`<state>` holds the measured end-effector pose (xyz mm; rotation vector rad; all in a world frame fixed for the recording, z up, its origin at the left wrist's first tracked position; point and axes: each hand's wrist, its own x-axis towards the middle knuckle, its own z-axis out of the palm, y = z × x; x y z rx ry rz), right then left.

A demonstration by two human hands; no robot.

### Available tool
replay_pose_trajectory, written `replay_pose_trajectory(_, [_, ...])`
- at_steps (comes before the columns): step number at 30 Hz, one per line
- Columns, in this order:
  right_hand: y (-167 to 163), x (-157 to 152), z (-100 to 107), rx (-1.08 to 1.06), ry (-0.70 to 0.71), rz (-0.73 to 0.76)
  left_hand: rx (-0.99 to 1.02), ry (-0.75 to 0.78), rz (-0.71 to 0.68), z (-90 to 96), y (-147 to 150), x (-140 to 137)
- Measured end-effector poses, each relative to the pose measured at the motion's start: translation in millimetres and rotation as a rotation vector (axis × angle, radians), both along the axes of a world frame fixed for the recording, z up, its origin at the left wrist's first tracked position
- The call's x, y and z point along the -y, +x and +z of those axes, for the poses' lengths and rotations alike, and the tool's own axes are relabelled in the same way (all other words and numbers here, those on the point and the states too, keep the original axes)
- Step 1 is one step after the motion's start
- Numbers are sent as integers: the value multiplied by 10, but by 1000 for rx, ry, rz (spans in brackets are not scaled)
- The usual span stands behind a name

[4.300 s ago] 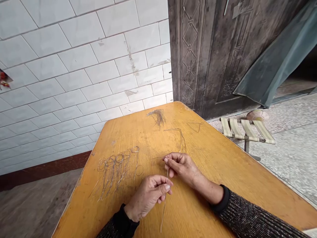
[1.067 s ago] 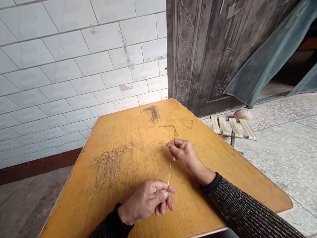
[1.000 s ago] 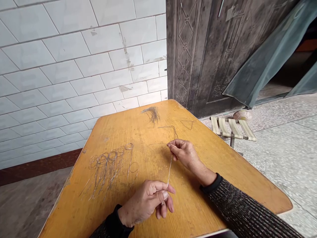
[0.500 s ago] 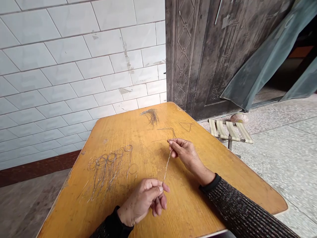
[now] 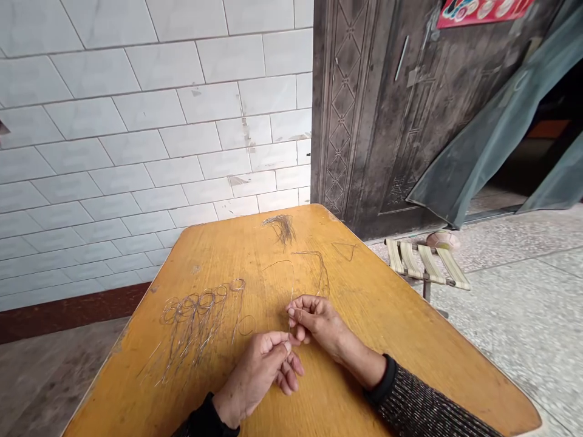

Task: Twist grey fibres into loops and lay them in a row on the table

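Note:
Thumb and fingers of my left hand (image 5: pixel 262 370) pinch one end of a thin wire (image 5: pixel 292 282) low over the table. Just above and to the right, my right hand (image 5: pixel 316 321) grips the same wire between thumb and forefinger. From there the wire runs up and bends over to the left. To the left of my hands lies a row of looped wires (image 5: pixel 200 309), their ends trailing toward me. Several bent wires (image 5: pixel 321 267) rest beyond my right hand. A dark bundle of wires (image 5: pixel 282 227) lies near the far edge.
Everything lies on a yellow wooden table (image 5: pixel 387 328) with rounded corners. A white tiled wall (image 5: pixel 150 139) stands behind it, beside a dark carved door (image 5: pixel 364 109). On the right are a folding stool (image 5: pixel 426 264) with striped straps and a grey-green curtain (image 5: pixel 478 139).
My right hand has come down and left along the wire, close to my left hand. The left hand has hardly moved. The view has tilted up a little.

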<state>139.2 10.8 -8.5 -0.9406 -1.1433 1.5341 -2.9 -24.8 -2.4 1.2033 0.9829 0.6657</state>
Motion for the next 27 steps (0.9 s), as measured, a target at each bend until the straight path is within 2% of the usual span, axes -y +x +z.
replay_pose_trajectory(6, [340,-320,33,15,-17,-149,9,9,26,-21,3,22])
replay_pose_trajectory(10, [576,-634,0,91,-121,-194,5,6,-8,-43,-8,16])
replay_pose_trajectory(16, [691,-812,-27,184,-187,-271,13,-4,-44,-52,-11,6])
replay_pose_trajectory(22, [738,-794,-49,354,-137,-301,20,19,-58,-76,-15,3])
replay_pose_trajectory(27, [805,-748,10,561,7,-352,-7,55,-62,-71,-16,-4])
